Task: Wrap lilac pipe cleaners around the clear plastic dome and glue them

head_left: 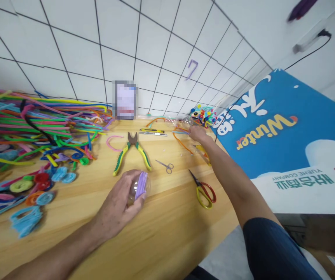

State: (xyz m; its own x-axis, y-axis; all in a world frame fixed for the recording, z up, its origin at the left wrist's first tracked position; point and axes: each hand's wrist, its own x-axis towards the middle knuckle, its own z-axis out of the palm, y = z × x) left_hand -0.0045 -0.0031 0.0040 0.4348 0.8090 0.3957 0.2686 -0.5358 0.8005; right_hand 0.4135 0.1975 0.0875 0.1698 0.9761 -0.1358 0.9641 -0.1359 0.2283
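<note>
My left hand (121, 204) grips a clear plastic ball (134, 189) above the wooden table, fingers curled around its side. A band of purple pipe cleaner (141, 186) lies against the ball. At the back right of the table, my right hand (198, 133) reaches down beside some clear plastic pieces (186, 121) and a bunch of colourful dotted trinkets (204, 116). Its fingertips are small and unclear, so whether they hold anything does not show. Orange pipe cleaners (182, 143) lie just left of that hand.
Pliers (132, 146), small scissors (167, 166), larger red-and-yellow scissors (204, 190) and a craft knife (152, 130) lie on the table (167, 225). Many pipe cleaners (53, 120) and coiled pieces (42, 181) cover the left. A phone-like screen (125, 101) leans against the tiled wall; a blue board (290, 128) borders the right.
</note>
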